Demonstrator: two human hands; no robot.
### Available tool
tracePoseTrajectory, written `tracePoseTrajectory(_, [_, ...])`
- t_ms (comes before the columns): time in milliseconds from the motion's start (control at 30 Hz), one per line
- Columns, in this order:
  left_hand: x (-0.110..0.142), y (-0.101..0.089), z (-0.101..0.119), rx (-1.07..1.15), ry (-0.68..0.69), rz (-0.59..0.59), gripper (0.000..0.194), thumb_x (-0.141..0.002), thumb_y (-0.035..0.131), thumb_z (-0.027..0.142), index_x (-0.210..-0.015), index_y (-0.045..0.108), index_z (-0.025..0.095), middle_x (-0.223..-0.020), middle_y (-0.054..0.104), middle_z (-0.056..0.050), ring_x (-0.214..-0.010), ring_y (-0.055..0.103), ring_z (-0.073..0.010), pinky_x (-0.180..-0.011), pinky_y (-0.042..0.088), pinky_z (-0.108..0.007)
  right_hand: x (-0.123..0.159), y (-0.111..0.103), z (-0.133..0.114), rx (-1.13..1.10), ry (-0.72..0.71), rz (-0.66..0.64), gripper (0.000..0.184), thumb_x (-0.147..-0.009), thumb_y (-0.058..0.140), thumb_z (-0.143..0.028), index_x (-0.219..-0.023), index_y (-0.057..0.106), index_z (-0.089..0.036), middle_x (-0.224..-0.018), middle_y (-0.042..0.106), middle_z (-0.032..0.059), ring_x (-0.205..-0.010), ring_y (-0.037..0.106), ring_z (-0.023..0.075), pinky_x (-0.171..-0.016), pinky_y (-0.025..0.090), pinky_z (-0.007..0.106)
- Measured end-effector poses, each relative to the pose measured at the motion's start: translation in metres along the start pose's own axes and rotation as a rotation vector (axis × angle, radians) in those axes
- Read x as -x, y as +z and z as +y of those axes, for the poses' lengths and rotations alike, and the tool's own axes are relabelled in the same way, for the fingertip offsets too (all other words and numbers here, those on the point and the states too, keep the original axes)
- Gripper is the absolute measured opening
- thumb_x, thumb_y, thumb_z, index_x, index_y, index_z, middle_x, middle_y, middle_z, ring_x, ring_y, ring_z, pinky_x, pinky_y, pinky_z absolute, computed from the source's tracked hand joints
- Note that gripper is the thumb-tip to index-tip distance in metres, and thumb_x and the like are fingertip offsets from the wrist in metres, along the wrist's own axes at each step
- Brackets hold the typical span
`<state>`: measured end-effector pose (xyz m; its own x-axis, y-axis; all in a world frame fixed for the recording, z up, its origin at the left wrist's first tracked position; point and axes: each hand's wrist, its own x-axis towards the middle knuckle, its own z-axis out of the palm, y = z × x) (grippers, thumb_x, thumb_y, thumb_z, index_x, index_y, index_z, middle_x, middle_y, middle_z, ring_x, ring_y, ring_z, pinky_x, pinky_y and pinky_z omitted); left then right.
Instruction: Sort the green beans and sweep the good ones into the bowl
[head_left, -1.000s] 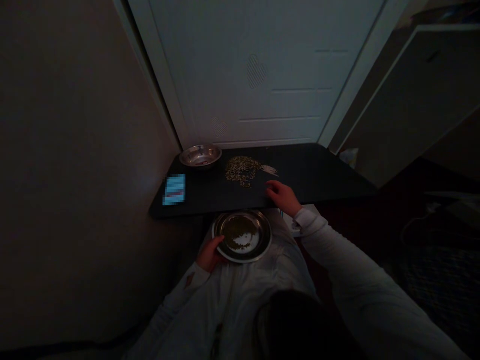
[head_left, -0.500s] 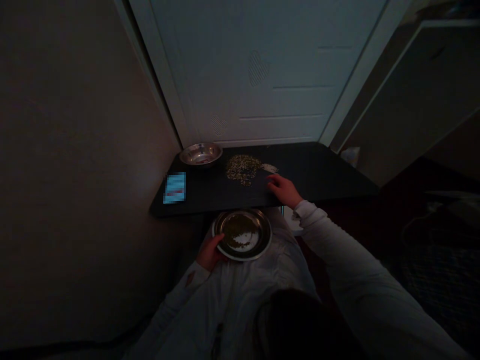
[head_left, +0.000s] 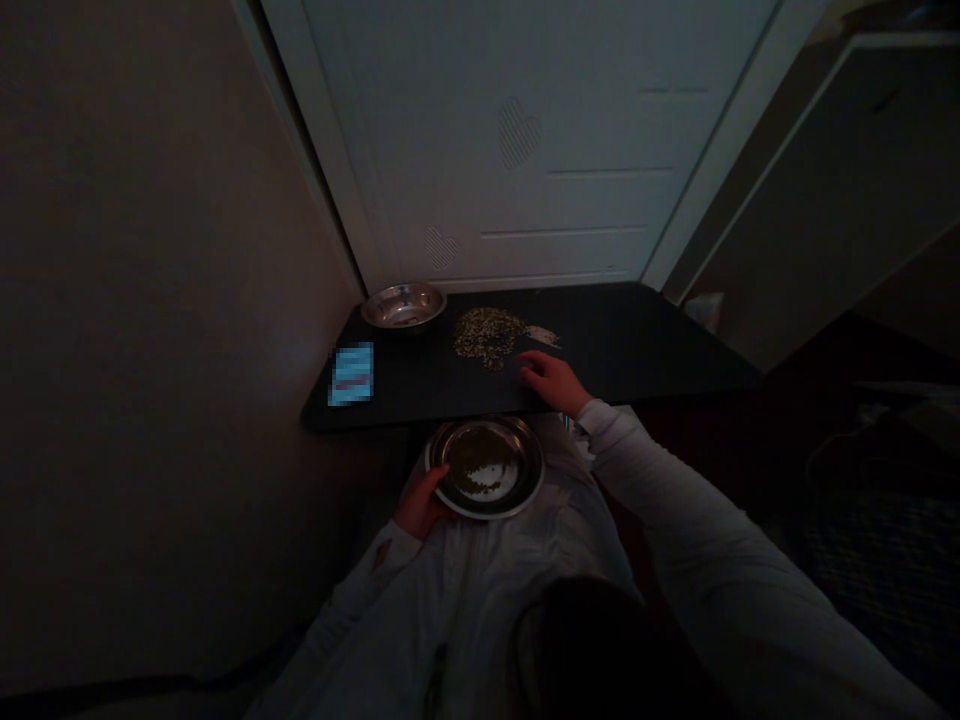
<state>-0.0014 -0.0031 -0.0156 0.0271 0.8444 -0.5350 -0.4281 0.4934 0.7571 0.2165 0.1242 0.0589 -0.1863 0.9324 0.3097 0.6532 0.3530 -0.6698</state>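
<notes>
My left hand [head_left: 421, 505] grips the left rim of a metal bowl [head_left: 531, 490], thumb over the edge. The bowl is on my lap, just below the table's front edge. Small dark green beans [head_left: 474, 462] cover part of its bottom. Over the dark table, my right hand [head_left: 553, 380] has loosely bent fingers, thumb and forefinger apart, with nothing visible between them. It is close to the near right side of a spread pile of mixed pale and green beans or seeds [head_left: 487, 332]. A small pale heap [head_left: 543, 336] lies just beyond my fingers.
A second metal bowl [head_left: 403, 307] stands at the table's back left. In front of it lies a blurred-out bright rectangle [head_left: 351, 374]. The dark table [head_left: 637, 340] meets a white door [head_left: 585, 130] at the back. A wall [head_left: 187, 300] borders the left side.
My right hand has moved slightly left, closer to the pile. My left hand and the bowl on my lap have stayed in place.
</notes>
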Motion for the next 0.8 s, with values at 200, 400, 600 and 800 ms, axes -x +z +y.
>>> tracePoseTrajectory(200, [0.000,0.000,-0.001,0.009,0.003,-0.006,0.019,-0.065,0.057,0.029,-0.076,0.060,0.014,-0.062,0.064,-0.004,-0.057,0.059,-0.0179,-0.046,0.044,-0.026,0.000,0.004,-0.004,-0.080,-0.006,-0.060,0.029,-0.071,0.046,-0.023,-0.097,0.057,-0.016,-0.071,0.059,0.0004,-0.062,0.050,0.0098,-0.062,0.039,0.023])
tracePoseTrajectory(400, [0.003,0.002,-0.002,0.013,-0.005,0.015,0.018,-0.064,0.058,0.029,-0.074,0.060,0.014,-0.065,0.065,-0.003,-0.056,0.058,-0.0164,-0.045,0.045,-0.026,-0.011,0.008,-0.002,-0.090,0.022,-0.011,0.030,-0.071,0.046,-0.021,-0.099,0.056,-0.014,-0.073,0.059,0.0016,-0.064,0.050,0.0103,-0.065,0.039,0.024])
tracePoseTrajectory(600, [0.006,0.006,-0.002,0.013,-0.010,-0.006,0.021,-0.065,0.057,0.030,-0.078,0.061,0.013,-0.069,0.066,-0.005,-0.063,0.061,-0.0201,-0.050,0.047,-0.029,-0.016,0.015,-0.005,-0.054,-0.025,-0.065,0.029,-0.073,0.046,-0.021,-0.099,0.056,-0.014,-0.072,0.059,0.0012,-0.064,0.049,0.0097,-0.065,0.039,0.024])
tracePoseTrajectory(800, [0.007,0.007,0.000,0.076,-0.010,0.054,0.016,-0.064,0.057,0.024,-0.076,0.062,0.013,-0.071,0.067,-0.006,-0.078,0.062,-0.0218,-0.063,0.049,-0.029,-0.009,0.012,-0.009,-0.142,-0.073,-0.202,0.028,-0.072,0.047,-0.022,-0.098,0.057,-0.016,-0.071,0.059,-0.0003,-0.064,0.051,0.0087,-0.065,0.039,0.023])
